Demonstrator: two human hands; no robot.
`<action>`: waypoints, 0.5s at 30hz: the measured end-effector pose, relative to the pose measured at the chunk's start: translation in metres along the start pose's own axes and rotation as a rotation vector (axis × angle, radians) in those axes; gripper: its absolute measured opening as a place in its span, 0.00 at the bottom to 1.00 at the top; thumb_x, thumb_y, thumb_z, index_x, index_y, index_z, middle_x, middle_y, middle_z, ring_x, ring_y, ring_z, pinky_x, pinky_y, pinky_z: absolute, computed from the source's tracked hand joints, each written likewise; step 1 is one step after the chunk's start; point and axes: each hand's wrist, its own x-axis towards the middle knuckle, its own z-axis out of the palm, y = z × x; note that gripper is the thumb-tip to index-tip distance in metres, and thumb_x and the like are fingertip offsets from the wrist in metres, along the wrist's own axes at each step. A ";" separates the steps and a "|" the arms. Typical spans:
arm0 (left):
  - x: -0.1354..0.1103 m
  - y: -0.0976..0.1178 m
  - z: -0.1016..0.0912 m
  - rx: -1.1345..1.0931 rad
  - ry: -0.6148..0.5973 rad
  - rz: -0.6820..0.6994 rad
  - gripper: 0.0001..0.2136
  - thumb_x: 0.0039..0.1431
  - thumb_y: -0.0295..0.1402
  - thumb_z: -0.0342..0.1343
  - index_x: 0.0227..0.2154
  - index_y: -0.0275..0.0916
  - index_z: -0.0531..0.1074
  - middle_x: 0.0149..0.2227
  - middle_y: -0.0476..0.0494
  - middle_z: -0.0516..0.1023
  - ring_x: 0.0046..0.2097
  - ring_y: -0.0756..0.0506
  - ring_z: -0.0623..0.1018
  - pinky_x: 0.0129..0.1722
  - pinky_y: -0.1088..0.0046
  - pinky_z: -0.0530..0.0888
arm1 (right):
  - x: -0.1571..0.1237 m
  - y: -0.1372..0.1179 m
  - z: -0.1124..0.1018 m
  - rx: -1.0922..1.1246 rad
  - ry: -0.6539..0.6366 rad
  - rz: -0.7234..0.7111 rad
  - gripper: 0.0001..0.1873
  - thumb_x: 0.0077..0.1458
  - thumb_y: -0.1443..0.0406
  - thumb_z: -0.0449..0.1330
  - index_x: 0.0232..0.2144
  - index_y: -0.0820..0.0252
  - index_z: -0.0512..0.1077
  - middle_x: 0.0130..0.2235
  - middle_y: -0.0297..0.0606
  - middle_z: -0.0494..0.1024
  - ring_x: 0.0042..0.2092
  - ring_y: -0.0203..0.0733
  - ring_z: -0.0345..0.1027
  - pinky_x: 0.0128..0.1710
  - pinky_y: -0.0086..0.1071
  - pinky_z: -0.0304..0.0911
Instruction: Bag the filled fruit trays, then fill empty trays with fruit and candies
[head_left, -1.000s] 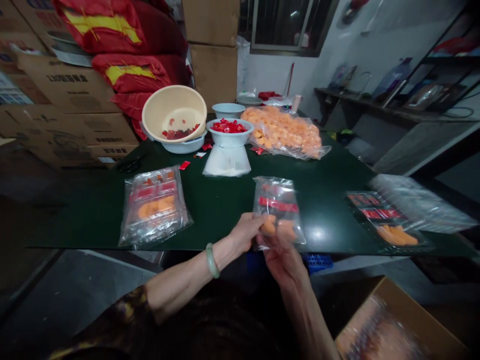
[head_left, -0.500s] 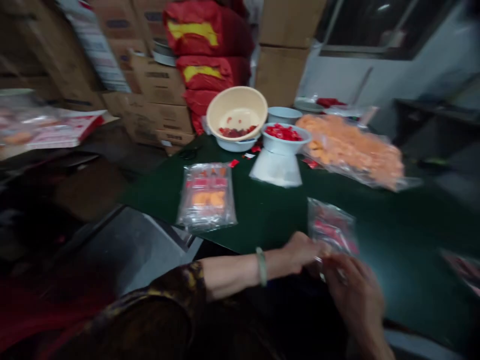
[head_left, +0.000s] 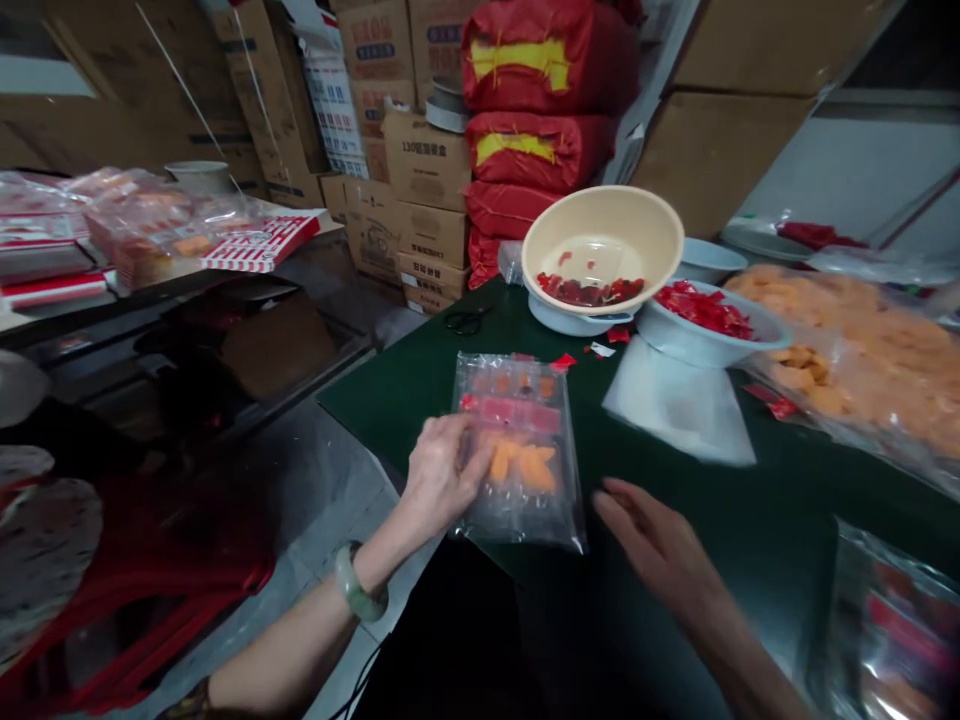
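On the green table lies a stack of clear plastic bags (head_left: 517,520) with dark reddish, pink-red and orange pieces inside. My left hand (head_left: 439,475), a green bangle on its wrist, is closed at the stack's left edge, thumb over the top bag and fingers partly hidden. A short way to the right of the stack, my right hand (head_left: 660,550) is open, fingers stretched forward, nothing held. Another filled bag (head_left: 892,620) lies at the lower right, cut off by the frame.
Behind the stack stand a cream basin (head_left: 600,205) with dark red pieces and a pale blue bowl (head_left: 720,345) of red packets. Flat clear sheets (head_left: 679,405) lie before the bowl. Large bags of orange pieces (head_left: 862,350) lie right. Black scissors (head_left: 466,320) sit near the left edge.
My view has turned left. My hands were together at a bag on the right; now they are apart, the left at the stack of bags and the right beside it, free.
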 end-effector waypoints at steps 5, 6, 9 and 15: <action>-0.006 -0.006 0.018 -0.008 -0.002 0.026 0.11 0.54 0.34 0.55 0.40 0.38 0.70 0.46 0.39 0.72 0.49 0.39 0.68 0.46 0.56 0.66 | 0.067 -0.046 0.053 0.104 -0.039 0.037 0.19 0.45 0.52 0.60 0.31 0.60 0.77 0.26 0.36 0.73 0.30 0.41 0.66 0.30 0.34 0.64; -0.008 -0.004 0.020 -0.025 0.027 0.016 0.11 0.53 0.33 0.55 0.41 0.38 0.70 0.47 0.39 0.71 0.50 0.39 0.68 0.46 0.55 0.65 | 0.067 -0.047 0.055 0.155 0.015 0.060 0.19 0.43 0.53 0.62 0.34 0.60 0.76 0.28 0.36 0.73 0.31 0.41 0.66 0.32 0.35 0.65; -0.011 0.003 0.020 -0.094 0.099 0.031 0.13 0.53 0.31 0.56 0.42 0.39 0.68 0.46 0.40 0.72 0.53 0.39 0.66 0.49 0.55 0.64 | 0.053 -0.048 0.051 0.436 0.080 0.115 0.20 0.45 0.56 0.63 0.41 0.59 0.73 0.34 0.37 0.74 0.34 0.41 0.67 0.34 0.34 0.66; -0.021 0.045 0.017 -0.419 0.090 0.069 0.16 0.55 0.29 0.55 0.47 0.42 0.65 0.49 0.42 0.69 0.49 0.43 0.71 0.47 0.62 0.71 | 0.013 -0.054 -0.001 0.846 0.040 0.212 0.19 0.45 0.59 0.65 0.41 0.55 0.67 0.31 0.34 0.76 0.27 0.37 0.69 0.24 0.28 0.65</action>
